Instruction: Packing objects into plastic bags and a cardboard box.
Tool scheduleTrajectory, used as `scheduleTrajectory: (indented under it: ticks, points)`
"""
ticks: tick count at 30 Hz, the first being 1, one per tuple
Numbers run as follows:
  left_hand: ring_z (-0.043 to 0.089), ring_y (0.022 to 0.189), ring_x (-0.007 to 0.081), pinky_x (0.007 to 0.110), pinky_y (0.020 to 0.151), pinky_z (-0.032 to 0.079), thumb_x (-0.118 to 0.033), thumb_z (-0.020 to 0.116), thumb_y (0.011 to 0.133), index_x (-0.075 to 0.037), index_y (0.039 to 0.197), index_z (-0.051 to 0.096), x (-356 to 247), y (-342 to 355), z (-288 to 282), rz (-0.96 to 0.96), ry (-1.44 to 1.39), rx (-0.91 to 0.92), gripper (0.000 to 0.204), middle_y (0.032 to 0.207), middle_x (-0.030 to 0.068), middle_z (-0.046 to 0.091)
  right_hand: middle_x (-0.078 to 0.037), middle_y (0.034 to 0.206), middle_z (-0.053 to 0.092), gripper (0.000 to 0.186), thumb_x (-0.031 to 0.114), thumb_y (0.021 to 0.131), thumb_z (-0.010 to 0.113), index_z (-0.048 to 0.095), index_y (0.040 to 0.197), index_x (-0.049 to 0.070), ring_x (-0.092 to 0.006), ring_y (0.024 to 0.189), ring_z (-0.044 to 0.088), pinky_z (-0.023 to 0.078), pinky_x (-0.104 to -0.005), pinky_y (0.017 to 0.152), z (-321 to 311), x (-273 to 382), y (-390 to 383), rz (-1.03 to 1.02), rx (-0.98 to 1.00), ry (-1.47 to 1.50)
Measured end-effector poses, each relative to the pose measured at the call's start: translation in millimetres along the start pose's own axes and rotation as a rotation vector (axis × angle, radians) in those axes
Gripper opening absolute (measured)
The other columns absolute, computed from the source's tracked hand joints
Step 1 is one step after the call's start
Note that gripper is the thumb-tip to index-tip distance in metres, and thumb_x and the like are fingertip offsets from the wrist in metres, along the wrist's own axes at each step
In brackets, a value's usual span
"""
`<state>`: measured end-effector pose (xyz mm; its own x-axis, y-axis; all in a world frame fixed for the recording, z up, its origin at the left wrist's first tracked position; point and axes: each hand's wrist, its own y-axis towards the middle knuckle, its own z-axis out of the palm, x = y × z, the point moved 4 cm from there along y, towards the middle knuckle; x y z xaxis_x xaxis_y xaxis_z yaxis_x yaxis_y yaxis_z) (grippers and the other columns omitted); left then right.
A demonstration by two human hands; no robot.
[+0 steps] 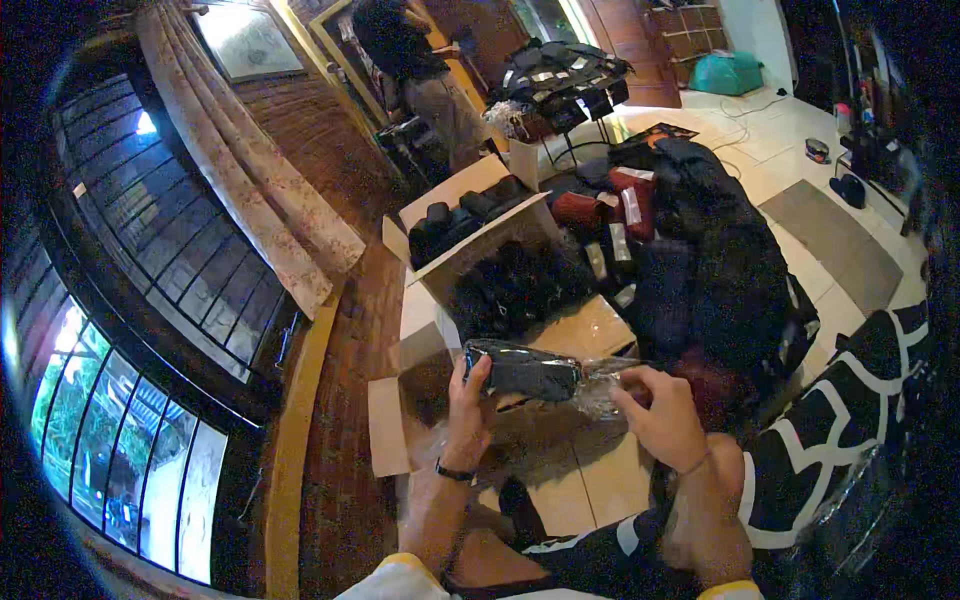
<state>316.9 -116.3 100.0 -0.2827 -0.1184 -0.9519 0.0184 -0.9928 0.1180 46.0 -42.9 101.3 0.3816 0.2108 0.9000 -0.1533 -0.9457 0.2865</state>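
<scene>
while left hand (468, 412) grips a dark bundle (532, 378), right hand (670, 415) pinching clear plastic (598, 394)

Dim, grainy, daylight glare through left window (120, 445), bent edges

Glossy clear plastic wrapper (600, 393), matt cloth-like dark bundle (532, 379)

Left hand (469, 408): I have it upright, thumb (481, 372) and fingers (457, 380) clamped.
Right hand (668, 415): I'm pinching here, fingers curled, thumb near forefinger (645, 379).
Forearms (436, 520): on my feed, both slanting inward.
</scene>
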Motion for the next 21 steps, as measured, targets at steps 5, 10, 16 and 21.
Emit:
scheduleTrajectory:
  ticks: [5,10,16,21]
  points:
    - [0.065,0.094,0.0157,0.032,0.084,0.055,-0.031,0.061,0.099,-0.009,0.116,0.056,-1,-4,-2,0.038,0.034,0.028,0.028,0.105,0.0034,0.065,-0.021,0.085,0.071,0.028,0.023,0.083,0.077,0.074,0.099,0.000,-0.0332,0.075,0.070,0.056,-0.0396,0.072,8,-9,-5,0.063,0.011,0.038]
    - [0.062,0.096,0.0136,0.030,0.080,0.054,-0.034,0.067,0.095,-0.012,0.118,0.053,-1,-2,-1,-0.027,-0.073,0.015,0.034,0.106,0.0006,0.061,-0.020,0.084,0.071,0.028,0.024,0.080,0.079,0.074,0.095,0.002,-0.0323,0.074,0.070,0.055,-0.0403,0.074,19,-12,2,0.039,-0.061,-0.060]
    - [0.062,0.097,0.0135,0.033,0.084,0.053,-0.031,0.068,0.095,-0.013,0.118,0.054,4,-4,-5,-0.001,-0.147,0.067,0.032,0.105,-0.0001,0.062,-0.017,0.085,0.073,0.021,0.021,0.082,0.075,0.073,0.091,0.002,-0.0297,0.073,0.070,0.054,-0.0387,0.074,25,-14,-2,-0.047,-0.171,0.004]
    - [0.063,0.102,0.0159,0.038,0.089,0.052,-0.037,0.067,0.095,-0.018,0.122,0.057,14,1,-18,-0.047,-0.216,-0.009,0.034,0.110,-0.0006,0.065,-0.014,0.083,0.073,0.018,0.018,0.084,0.073,0.070,0.089,0.001,-0.0213,0.072,0.069,0.053,-0.0345,0.069,25,-11,1,-0.036,-0.162,0.082]
